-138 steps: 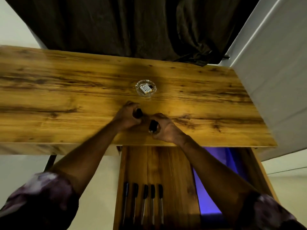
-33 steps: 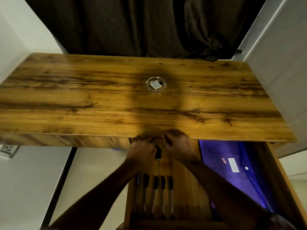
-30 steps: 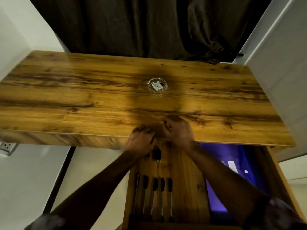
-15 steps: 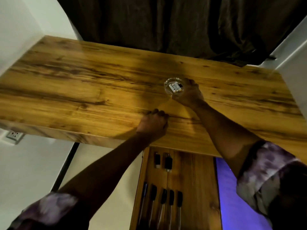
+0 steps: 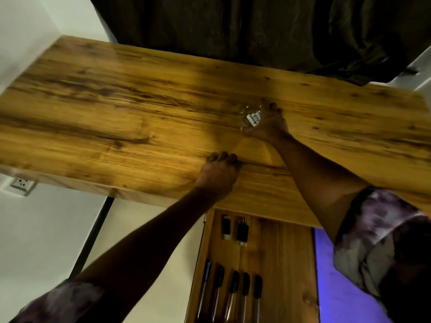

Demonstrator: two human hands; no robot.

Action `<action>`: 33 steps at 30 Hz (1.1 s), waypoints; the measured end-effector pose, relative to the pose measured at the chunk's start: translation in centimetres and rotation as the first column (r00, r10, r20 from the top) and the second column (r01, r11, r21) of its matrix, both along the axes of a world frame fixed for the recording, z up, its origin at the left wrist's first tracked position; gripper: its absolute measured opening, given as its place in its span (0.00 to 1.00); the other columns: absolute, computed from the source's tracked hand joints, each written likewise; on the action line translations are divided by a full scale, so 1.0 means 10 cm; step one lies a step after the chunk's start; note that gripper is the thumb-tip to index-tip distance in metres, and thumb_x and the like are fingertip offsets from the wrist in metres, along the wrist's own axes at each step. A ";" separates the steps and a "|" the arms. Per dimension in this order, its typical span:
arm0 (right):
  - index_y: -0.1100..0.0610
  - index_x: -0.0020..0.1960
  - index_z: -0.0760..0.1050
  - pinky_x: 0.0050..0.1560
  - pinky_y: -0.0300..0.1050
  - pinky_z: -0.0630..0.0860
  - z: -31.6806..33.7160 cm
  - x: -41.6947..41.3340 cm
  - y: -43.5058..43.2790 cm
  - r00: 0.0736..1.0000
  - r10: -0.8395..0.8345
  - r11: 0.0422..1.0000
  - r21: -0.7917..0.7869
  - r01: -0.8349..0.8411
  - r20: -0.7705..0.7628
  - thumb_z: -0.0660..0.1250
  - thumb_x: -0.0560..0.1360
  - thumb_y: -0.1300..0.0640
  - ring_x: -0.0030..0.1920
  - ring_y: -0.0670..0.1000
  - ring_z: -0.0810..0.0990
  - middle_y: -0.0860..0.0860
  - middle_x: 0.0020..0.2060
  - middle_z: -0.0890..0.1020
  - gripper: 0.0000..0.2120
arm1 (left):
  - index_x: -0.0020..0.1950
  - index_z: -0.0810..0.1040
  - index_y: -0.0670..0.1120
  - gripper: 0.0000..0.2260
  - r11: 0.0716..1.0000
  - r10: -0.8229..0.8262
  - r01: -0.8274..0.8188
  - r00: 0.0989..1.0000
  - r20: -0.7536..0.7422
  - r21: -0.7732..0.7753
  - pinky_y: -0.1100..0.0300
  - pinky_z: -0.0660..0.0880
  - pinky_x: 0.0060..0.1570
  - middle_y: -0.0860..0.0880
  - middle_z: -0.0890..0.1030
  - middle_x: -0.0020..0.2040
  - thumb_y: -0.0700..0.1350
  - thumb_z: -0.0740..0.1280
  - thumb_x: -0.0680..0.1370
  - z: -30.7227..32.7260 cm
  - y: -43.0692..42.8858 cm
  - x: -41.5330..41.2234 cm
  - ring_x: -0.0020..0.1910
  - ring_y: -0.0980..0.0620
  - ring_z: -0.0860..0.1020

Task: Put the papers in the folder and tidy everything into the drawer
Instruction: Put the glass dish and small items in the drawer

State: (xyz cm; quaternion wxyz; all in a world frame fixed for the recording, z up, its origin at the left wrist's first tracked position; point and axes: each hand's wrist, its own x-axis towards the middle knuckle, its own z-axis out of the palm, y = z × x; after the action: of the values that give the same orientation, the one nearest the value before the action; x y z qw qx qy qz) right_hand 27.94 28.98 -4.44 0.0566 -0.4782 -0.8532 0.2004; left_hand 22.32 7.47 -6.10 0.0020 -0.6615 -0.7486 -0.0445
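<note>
Stage: late tidying. The drawer is mostly filled, and one item is left on the desk.
Done, as judged: five pens [image 5: 233, 290] lie side by side in the open drawer [image 5: 279, 264]. Two small dark pieces [image 5: 241, 230] sit beyond them, near the desk edge. A purple folder [image 5: 338, 287] lies flat in the drawer's right part.
Papers: none in view. Whether they are inside the folder cannot be told.
Left, as judged: move the glass dish [image 5: 246, 121] into the drawer, then close the drawer.
Right hand [image 5: 268, 123]: reaches across the desk and grips the dish, fingers curled over its far rim. The dish appears to be resting on the desktop, though blur leaves this uncertain.
Left hand [image 5: 218, 174]: rests on the desk near its front edge with fingers curled under. Nothing shows in it.
Desk [image 5: 116, 127]: a flat rectangular slab in warm yellow-brown, with dark streaked grain, a smooth face and a thick front edge.
Dish: clear round glass, low-walled and thick-looking. It holds a small white block with dark marks [image 5: 253, 118], too blurred to identify.
Pens: slim clear barrels with dark caps, lying parallel.
Dark pieces: short and stubby, each with a pale end. What they are is unclear.
Drawer: wooden, the same tone as the desk, with a knot visible in its floor.
Folder: smooth and plain, a saturated violet.
Curtain [image 5: 256, 31]: dark brown cloth with a slight sheen, hanging in folds behind the desk.
Sleeve [image 5: 377, 229]: soft fabric with a mottled purple-grey print.
Wall socket [image 5: 21, 184]: a pale plate on the wall, below the desk's left end.
</note>
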 end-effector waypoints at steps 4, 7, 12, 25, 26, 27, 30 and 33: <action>0.51 0.77 0.54 0.67 0.58 0.68 0.00 0.16 -0.17 0.999 0.036 0.999 0.018 -0.036 -0.009 0.76 0.62 0.37 0.71 0.62 0.62 0.57 0.72 0.65 0.52 | 0.57 0.77 0.47 0.14 0.994 0.092 -0.099 0.985 0.147 0.042 0.50 0.71 0.59 0.48 0.78 0.57 0.50 0.58 0.79 0.07 0.05 0.07 0.57 0.47 0.74; 0.51 0.76 0.56 0.62 0.57 0.71 0.04 0.41 -0.34 0.996 0.087 0.995 0.049 -0.086 -0.009 0.77 0.61 0.37 0.67 0.61 0.65 0.57 0.69 0.66 0.52 | 0.58 0.78 0.47 0.13 0.992 0.107 -0.119 0.974 0.199 0.049 0.51 0.71 0.59 0.48 0.78 0.57 0.49 0.58 0.78 0.08 0.05 0.17 0.57 0.47 0.75; 0.51 0.77 0.54 0.64 0.58 0.71 0.17 0.97 -0.71 0.993 0.110 0.994 0.007 -0.110 -0.030 0.77 0.61 0.38 0.67 0.60 0.65 0.56 0.69 0.66 0.53 | 0.58 0.78 0.47 0.20 1.000 0.025 -0.027 0.978 0.206 0.010 0.48 0.69 0.64 0.46 0.78 0.60 0.53 0.51 0.77 0.05 -0.12 0.34 0.61 0.44 0.74; 0.49 0.76 0.57 0.68 0.53 0.70 0.09 2.37 -1.79 0.986 0.153 0.988 0.048 -0.149 -0.074 0.71 0.58 0.32 0.69 0.57 0.66 0.55 0.69 0.68 0.53 | 0.55 0.80 0.48 0.16 0.980 -0.197 0.193 0.976 0.089 0.050 0.48 0.75 0.58 0.49 0.81 0.56 0.52 0.58 0.75 -0.06 -0.94 1.11 0.58 0.47 0.78; 0.50 0.77 0.58 0.67 0.52 0.71 0.09 2.46 -1.86 0.983 0.169 0.985 0.055 -0.165 -0.076 0.73 0.58 0.33 0.68 0.57 0.67 0.55 0.69 0.69 0.52 | 0.55 0.80 0.48 0.15 0.981 -0.195 0.192 0.976 0.095 0.035 0.48 0.74 0.60 0.49 0.81 0.56 0.51 0.60 0.75 -0.08 -1.00 1.15 0.59 0.47 0.77; 0.51 0.76 0.58 0.66 0.52 0.71 0.08 2.53 -1.93 0.980 0.184 0.982 0.064 -0.180 -0.080 0.75 0.59 0.35 0.67 0.56 0.67 0.54 0.68 0.69 0.52 | 0.55 0.80 0.48 0.14 0.982 -0.191 0.190 0.977 0.096 0.016 0.48 0.73 0.62 0.49 0.81 0.56 0.51 0.61 0.75 -0.10 -1.04 1.18 0.60 0.47 0.77; 0.53 0.76 0.61 0.66 0.53 0.72 -0.02 2.69 -2.10 0.977 0.193 0.981 0.046 -0.189 -0.093 0.75 0.60 0.38 0.67 0.57 0.67 0.55 0.68 0.69 0.50 | 0.52 0.82 0.49 0.14 0.982 -0.189 0.190 0.981 0.038 -0.011 0.49 0.72 0.64 0.51 0.83 0.53 0.51 0.59 0.75 -0.13 -1.19 1.26 0.58 0.48 0.78; 0.50 0.75 0.60 0.66 0.55 0.72 -0.25 2.79 -2.18 0.984 0.165 0.986 0.032 -0.164 -0.059 0.68 0.58 0.33 0.70 0.58 0.66 0.53 0.70 0.68 0.50 | 0.49 0.83 0.48 0.18 0.990 -0.127 0.125 0.992 -0.020 -0.069 0.49 0.74 0.57 0.50 0.83 0.49 0.52 0.56 0.74 -0.18 -1.32 1.23 0.53 0.46 0.79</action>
State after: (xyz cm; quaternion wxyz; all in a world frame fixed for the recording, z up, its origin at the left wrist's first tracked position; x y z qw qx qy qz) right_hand 55.81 7.18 -6.96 0.0726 -0.3988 -0.8903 0.2074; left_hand 34.59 -5.74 -7.88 -0.0142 -0.7076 -0.7063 -0.0111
